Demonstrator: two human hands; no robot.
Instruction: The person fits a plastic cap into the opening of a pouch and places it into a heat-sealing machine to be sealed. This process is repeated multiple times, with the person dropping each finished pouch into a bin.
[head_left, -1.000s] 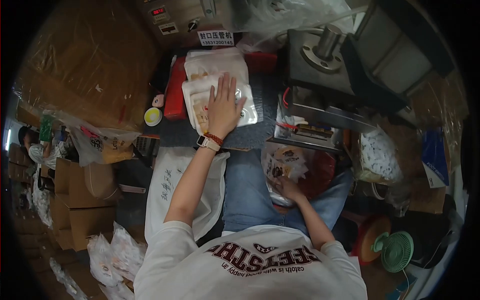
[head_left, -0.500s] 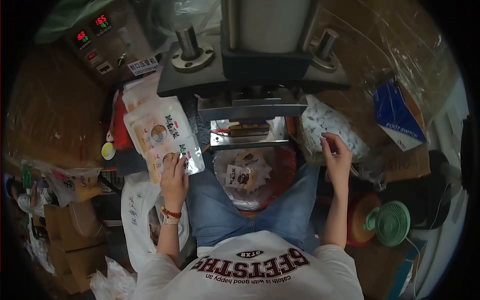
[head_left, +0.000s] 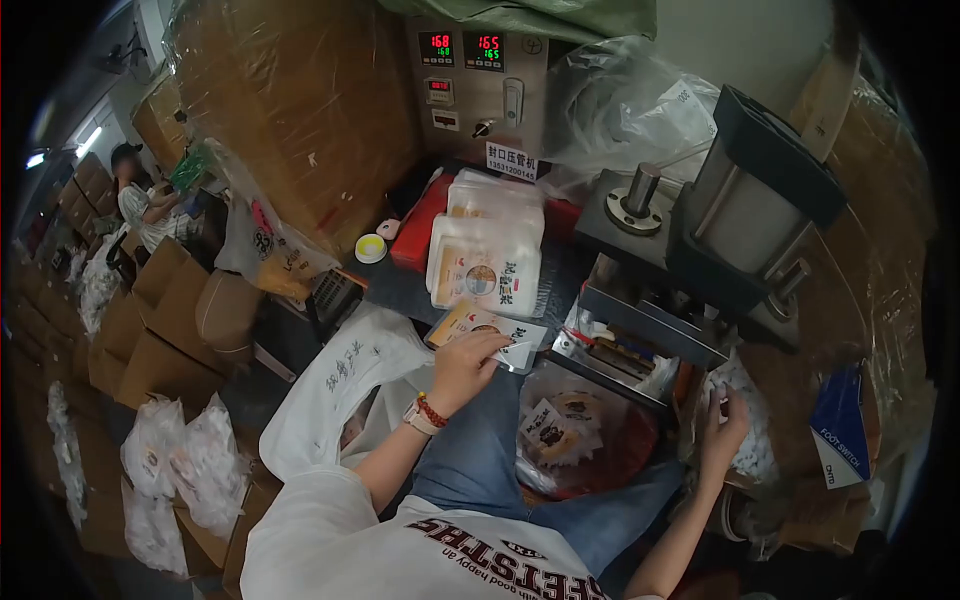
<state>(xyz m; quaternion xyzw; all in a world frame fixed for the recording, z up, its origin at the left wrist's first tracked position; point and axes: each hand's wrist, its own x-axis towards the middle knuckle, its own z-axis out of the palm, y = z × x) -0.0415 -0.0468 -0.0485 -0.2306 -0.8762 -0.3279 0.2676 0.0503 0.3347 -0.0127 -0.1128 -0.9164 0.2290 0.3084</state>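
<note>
A printed flat pouch (head_left: pixel 515 338), pale with orange and silver areas, is gripped by my left hand (head_left: pixel 467 366) just in front of a stack of similar pouches (head_left: pixel 490 275). My right hand (head_left: pixel 726 430) is over a clear bag of small white pieces (head_left: pixel 756 450), its fingers curled together. Whatever is between those fingertips is too small to make out. Between the hands stands a press machine (head_left: pixel 655 325) with a metal jaw. More printed pouches (head_left: pixel 560 430) lie in a clear bag between my legs.
A control box (head_left: pixel 480 90) with lit red and green digits stands at the back. A white sack (head_left: pixel 340 380) hangs at my left, near open cartons (head_left: pixel 165 320). A blue foot-switch box (head_left: pixel 842 425) is on the right. Another person (head_left: pixel 150 200) sits far left.
My view has swung to the left. The pouch under my left hand is now apart from the stack, nearer me. My right hand has come down to the bag of white pieces, fingers more closed.
</note>
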